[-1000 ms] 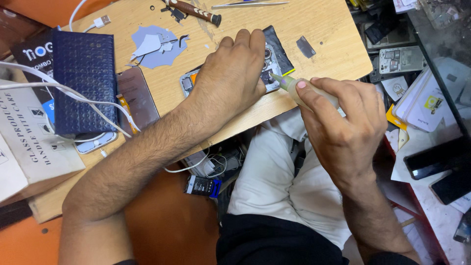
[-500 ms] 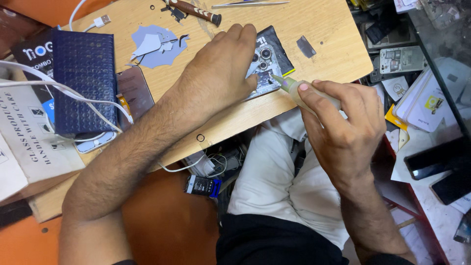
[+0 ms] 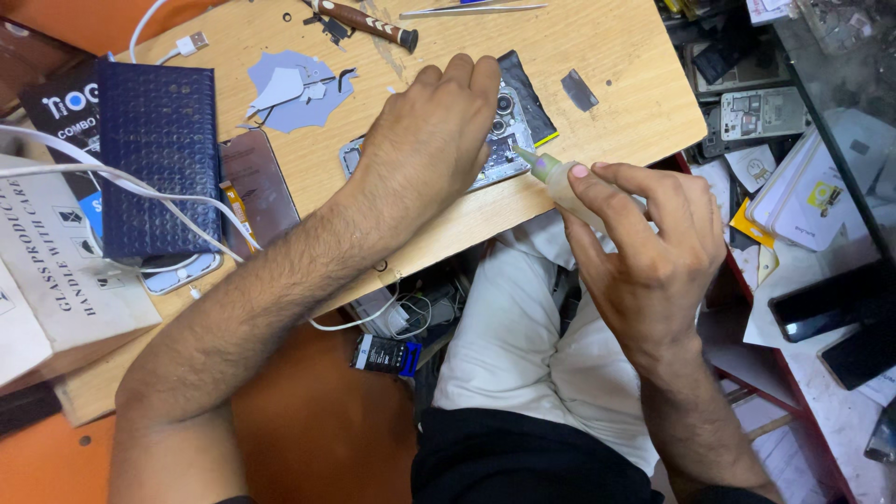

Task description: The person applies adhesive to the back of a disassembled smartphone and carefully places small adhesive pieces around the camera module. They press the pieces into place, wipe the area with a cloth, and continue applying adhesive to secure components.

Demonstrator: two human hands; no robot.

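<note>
Cluttered with phone parts, a pale wooden board is serving as the work surface across the seated person's lap, white trousers showing beneath its near edge. Nearest to me, the right hand is curling closed around a small pale squeeze bottle, thumb on top and fingers wrapped under it, so the nozzle is pointing up and left and just touching the edge of the opened phone. That phone is lying flat near the board's front edge, back cover off, its camera rings showing just past the left fingertips, the black flap of its rear panel sticking out beyond them. Compared with a second ago, the bottle's tip is sitting closer in against the phone body and the left hand is lying a little further left, uncovering more of the camera cluster. The left hand is pressing palm-down over the phone, fingers extended and together, pinning it rather than gripping it; the forearm is running diagonally from the lower left across the board. The right wrist is bent upward from the lap, forearm coming in from the lower right. Further left, a dark blue textured case is resting on a second phone with white cables crossing it. Beyond, torn grey film scraps and a brown-handled screwdriver are lying near the far edge.
</note>
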